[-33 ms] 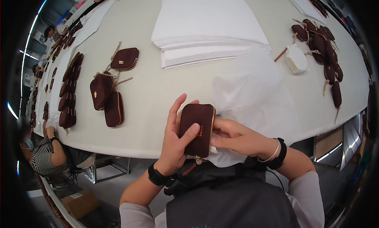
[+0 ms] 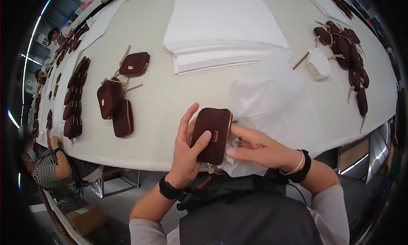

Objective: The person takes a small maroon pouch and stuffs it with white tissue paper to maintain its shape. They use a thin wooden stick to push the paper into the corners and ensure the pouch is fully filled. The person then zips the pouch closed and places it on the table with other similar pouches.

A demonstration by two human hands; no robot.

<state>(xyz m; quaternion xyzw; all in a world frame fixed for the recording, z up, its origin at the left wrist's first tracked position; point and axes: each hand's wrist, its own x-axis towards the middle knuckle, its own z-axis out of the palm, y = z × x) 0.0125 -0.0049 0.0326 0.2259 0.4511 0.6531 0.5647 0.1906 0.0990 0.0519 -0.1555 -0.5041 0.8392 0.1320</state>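
Through the head camera I have a dark brown zip pouch [image 2: 216,139] held up over the near edge of the worktop [image 2: 157,117], around the middle of that edge. The left hand [image 2: 185,149] has a firm hold on it: the thumb lies across the front face, the fingers go behind, and some fingertips stand clear past the pouch's left side. The pouch is tilted slightly, its gold zip running down the side toward the right hand [image 2: 263,149].

That right hand is part-curled just beside the zip, thumb toward the pouch's lower half, other fingertips tucked out of my sight — I cannot tell whether they pinch anything. Crumpled white tissue [image 2: 272,102] spreads behind and under it, reaching back from the near edge toward a stack of white sheets [image 2: 225,22] that runs up to the far edge.

Left of the stack I see three loose pouches [image 2: 135,64] with beige cords; farther over, toward the worktop's left edge, stands a row of pouches [image 2: 73,94]. Toward the right edge lies a heap of pouches [image 2: 343,49], with a pale rounded item [image 2: 318,64] just beside it. A co-worker in a striped top [image 2: 52,170] sits off the near left corner.
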